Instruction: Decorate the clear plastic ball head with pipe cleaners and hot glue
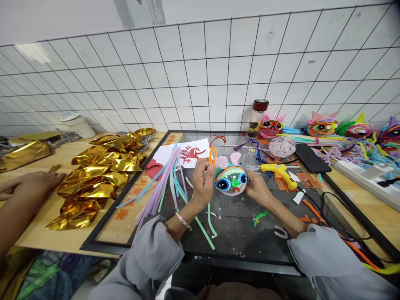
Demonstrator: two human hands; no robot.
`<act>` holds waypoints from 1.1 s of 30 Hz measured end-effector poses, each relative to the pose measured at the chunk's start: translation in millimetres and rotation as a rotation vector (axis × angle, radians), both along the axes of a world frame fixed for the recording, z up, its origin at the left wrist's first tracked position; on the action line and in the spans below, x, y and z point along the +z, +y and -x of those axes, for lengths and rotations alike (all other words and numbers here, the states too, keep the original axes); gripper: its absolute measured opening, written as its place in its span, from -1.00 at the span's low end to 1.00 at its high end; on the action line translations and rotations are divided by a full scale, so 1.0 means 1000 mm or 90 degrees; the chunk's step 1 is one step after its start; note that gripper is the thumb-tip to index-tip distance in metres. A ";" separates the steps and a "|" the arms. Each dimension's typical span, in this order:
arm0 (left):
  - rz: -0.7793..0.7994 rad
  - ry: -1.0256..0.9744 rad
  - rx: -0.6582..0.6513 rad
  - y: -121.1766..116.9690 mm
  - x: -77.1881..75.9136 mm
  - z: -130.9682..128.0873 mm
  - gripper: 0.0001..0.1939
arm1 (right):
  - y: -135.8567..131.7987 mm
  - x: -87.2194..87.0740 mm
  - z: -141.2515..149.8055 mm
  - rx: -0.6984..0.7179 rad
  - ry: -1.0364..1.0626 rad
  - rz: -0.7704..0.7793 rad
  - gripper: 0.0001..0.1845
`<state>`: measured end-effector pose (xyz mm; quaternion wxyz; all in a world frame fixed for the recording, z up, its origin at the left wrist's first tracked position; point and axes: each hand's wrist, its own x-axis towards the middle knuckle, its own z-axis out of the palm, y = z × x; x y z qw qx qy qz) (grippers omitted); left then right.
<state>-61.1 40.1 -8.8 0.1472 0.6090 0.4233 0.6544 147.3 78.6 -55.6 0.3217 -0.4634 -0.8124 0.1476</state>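
My left hand (203, 180) pinches an orange pipe-cleaner loop (213, 155) beside a clear ball made into an animal face (231, 180). The ball has big blue eyes, a green nose, a red mouth, pink ears and coloured pipe cleaners wrapped round its top. My right hand (258, 188) grips the ball at its right side, with some fingertips hidden behind it. A yellow glue gun (279, 173) lies right of my right hand. Left of my left hand spreads a bunch of purple, blue and green pipe cleaners (159, 183).
A black-framed glass board (237, 225) lies on the wooden table. Crumpled gold foil (103, 166) and another person's hand (37, 187) are at the left. At the back right stand a bottle (258, 118), several finished faces (321, 125), a phone (312, 158) and a power strip (368, 179).
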 end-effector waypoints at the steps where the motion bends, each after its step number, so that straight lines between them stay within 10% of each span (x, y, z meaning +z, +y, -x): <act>1: -0.009 0.006 0.009 -0.001 0.000 0.000 -0.76 | 0.000 0.000 0.000 0.001 -0.002 -0.002 -0.80; 14: 0.039 0.000 0.068 0.006 -0.008 0.000 -0.69 | 0.010 -0.008 -0.006 -0.050 -0.088 -0.029 -0.49; 33: 0.069 -0.039 0.052 0.012 -0.007 0.002 -0.66 | 0.073 0.020 0.021 -0.130 -0.293 0.005 -0.71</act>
